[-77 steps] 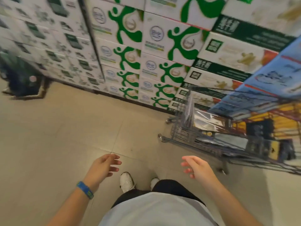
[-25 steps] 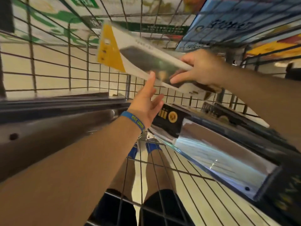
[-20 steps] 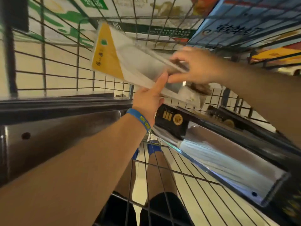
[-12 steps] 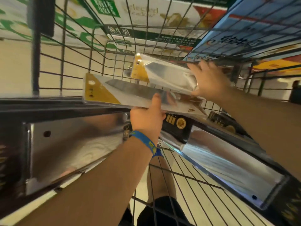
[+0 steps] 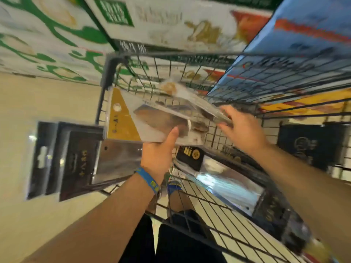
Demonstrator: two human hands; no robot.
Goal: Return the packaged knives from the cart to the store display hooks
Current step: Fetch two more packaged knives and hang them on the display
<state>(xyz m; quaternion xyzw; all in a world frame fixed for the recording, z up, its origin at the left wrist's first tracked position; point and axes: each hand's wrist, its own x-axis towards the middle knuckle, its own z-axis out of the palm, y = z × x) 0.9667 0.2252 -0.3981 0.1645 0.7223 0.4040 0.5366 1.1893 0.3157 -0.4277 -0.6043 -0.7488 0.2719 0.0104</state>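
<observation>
My left hand grips a clear blister pack with a yellow card and a knife inside, the yellow-card knife pack, held flat above the wire cart. My right hand pinches the end of a second, blurred knife pack that points away toward the cart's far side. A cleaver in a black pack lies in the cart below my hands. Another black cleaver pack sits at the left beside my left wrist.
Stacked cartons with green and white print and blue cartons stand beyond the cart. A dark boxed item leans at the cart's right side. Beige floor tiles spread to the left.
I reached into the cart; the first yellow-card pack passed from my right hand to my left, and my right hand took a second pack. Both packs have risen a little since half a second ago.
</observation>
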